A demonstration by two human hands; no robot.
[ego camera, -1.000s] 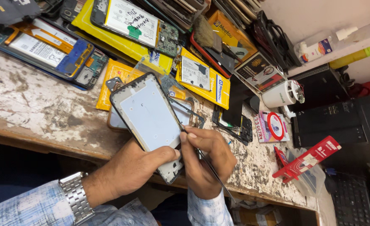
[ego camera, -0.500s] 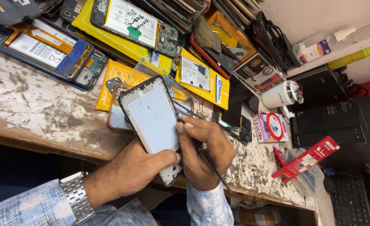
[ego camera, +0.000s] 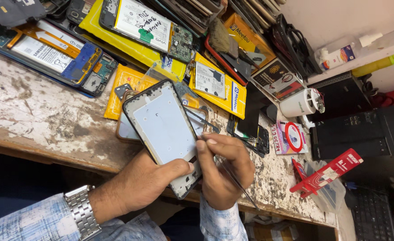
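While the left hand (ego camera: 145,185) supports a phone frame (ego camera: 163,134) from beneath — thumb pressed on its lower face, grip closed about its lower end — the frame sits tilted just above the worn surface (ego camera: 27,111), its pale inner plate facing up. Just right of the frame, the right hand (ego camera: 223,172) has its grip pinched on thin tweezers (ego camera: 232,172), with one fingertip touching the frame's lower right edge. Under the frame lies another phone body (ego camera: 125,129) on a yellow packet (ego camera: 121,87). Up and left of the frame rests an opened blue phone (ego camera: 54,56) with its battery showing; up and right, a white cylinder (ego camera: 301,102). Well right of the frame stands a red card (ego camera: 328,172). A metal wristwatch (ego camera: 81,212) sits on the left wrist.
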